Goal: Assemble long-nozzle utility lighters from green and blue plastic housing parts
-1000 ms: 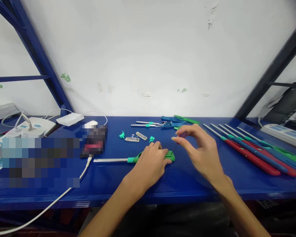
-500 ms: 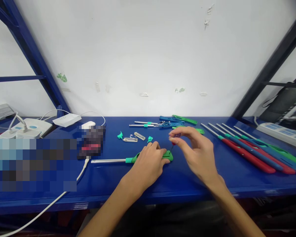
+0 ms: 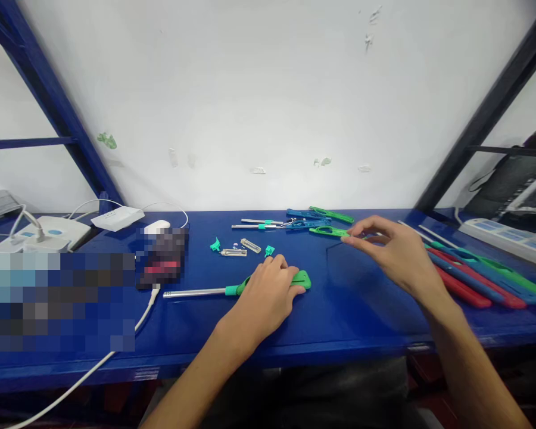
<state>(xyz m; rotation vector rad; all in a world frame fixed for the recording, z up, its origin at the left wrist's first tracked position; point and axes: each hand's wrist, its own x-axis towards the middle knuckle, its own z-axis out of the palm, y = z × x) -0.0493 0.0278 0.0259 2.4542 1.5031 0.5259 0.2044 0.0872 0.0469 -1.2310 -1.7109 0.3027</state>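
Note:
My left hand (image 3: pixel 272 283) is closed over the handle of a green long-nosed gas lighter (image 3: pixel 301 279), pressing it against the table. Its metal tube points left and its turquoise collar shows beside my fingers. Off to the right, my right hand (image 3: pixel 384 247) pinches a small screwdriver (image 3: pixel 335 245); the thin dark shaft sticks out leftward, while its handle is hidden in the fingers. The shaft is apart from the lighter. Beyond my left hand lie clear fuel tubes (image 3: pixel 234 253) and small turquoise plastic pieces (image 3: pixel 269 251).
Opened blue and green lighter shells (image 3: pixel 333 232) and metal tubes (image 3: pixel 254 226) lie at the back. Several red, blue and green lighters (image 3: pixel 495 286) are lined up at right. A phone (image 3: pixel 163 262) with a white cable (image 3: pixel 145 316) and a power strip (image 3: pixel 58 229) occupy the left.
My right hand has moved right, lifting the screwdriver away from the end of the green lighter. The shaft has swung from pointing down to pointing left. My left hand stays on the lighter.

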